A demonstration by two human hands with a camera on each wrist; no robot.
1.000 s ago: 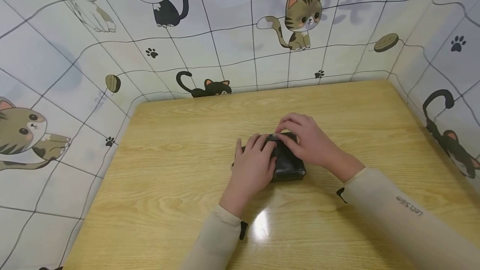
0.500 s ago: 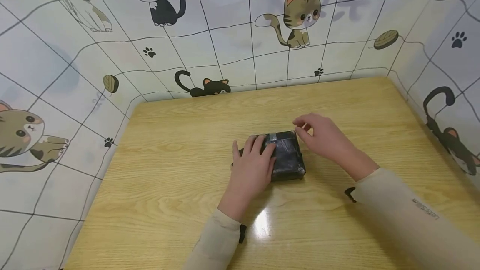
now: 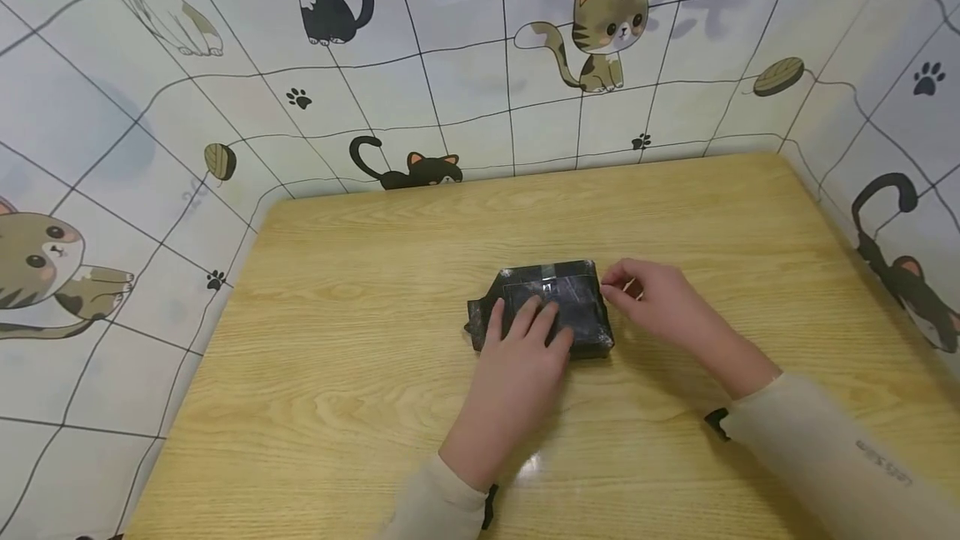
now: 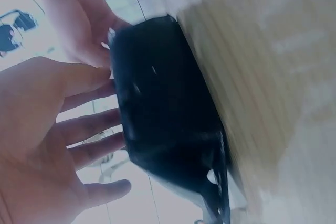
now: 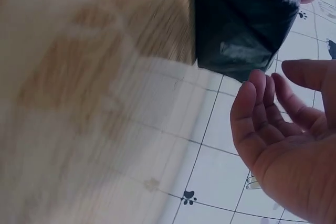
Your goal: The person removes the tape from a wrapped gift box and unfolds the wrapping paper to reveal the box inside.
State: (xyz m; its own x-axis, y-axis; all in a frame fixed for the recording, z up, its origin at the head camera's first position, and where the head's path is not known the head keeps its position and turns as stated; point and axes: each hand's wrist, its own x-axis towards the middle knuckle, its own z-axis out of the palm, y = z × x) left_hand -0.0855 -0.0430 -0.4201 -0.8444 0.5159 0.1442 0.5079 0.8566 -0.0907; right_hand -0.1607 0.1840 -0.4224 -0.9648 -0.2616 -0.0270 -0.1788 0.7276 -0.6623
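A flat black parcel [image 3: 585, 307], wrapped in shiny plastic, lies on the table; a strip of clear tape [image 3: 548, 273] crosses its far edge. A narrow folded flap [image 3: 476, 312] sticks out at its left end. My left hand [image 3: 517, 373] rests on the parcel's top, fingers straight and spread. In the left wrist view, that hand's fingers [image 4: 89, 127] reach over the parcel's face. My right hand [image 3: 648, 298] is at the parcel's right edge, fingers loosely curved. In the right wrist view its fingertips [image 5: 257, 80] are by the parcel's corner, with nothing visible between thumb and fingers.
The parcel lies on a wood-grain table [image 3: 337, 315]. Walls with a printed cat-and-grid covering [image 3: 465, 82] rise along its back, left and right sides.
My right hand has let go of the tape area on the parcel's top and moved right, then nearer, to its right edge. My left hand has slid nearer and slightly right, uncovering the flap.
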